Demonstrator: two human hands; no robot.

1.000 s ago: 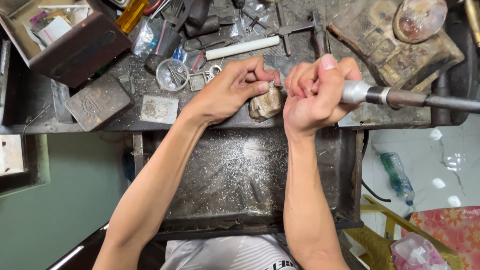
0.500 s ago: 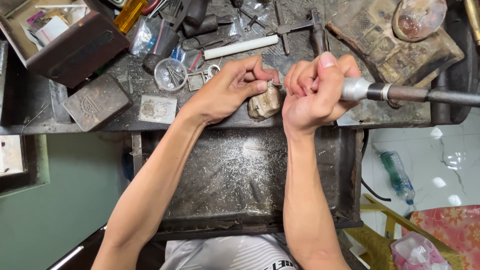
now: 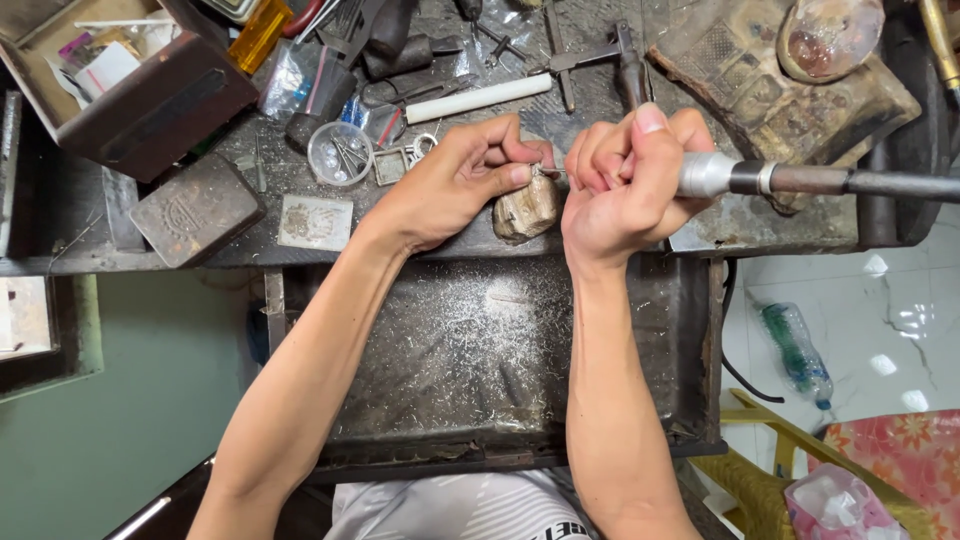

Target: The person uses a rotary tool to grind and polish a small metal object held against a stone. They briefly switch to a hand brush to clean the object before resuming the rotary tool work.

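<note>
cluttered bench [image 3: 150, 255] up top, filings tray [image 3: 480, 370] below at 6 o'clock. right hand [image 3: 625, 185] wrapped tight round a rotary handpiece [image 3: 800, 180] coming in from 3 o'clock. left hand [image 3: 455, 180] pinching a tiny metal piece [image 3: 541, 172] against the worn wooden peg [image 3: 525, 210], dead centre. probably best done with wrists braced, light pressure, tip kept off the fingertips.

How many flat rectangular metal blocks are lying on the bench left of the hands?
2: a dark metal block near the bench's left edge, and a paler metal plate beside it, closer to the left hand. Clutter may hide more.
</note>
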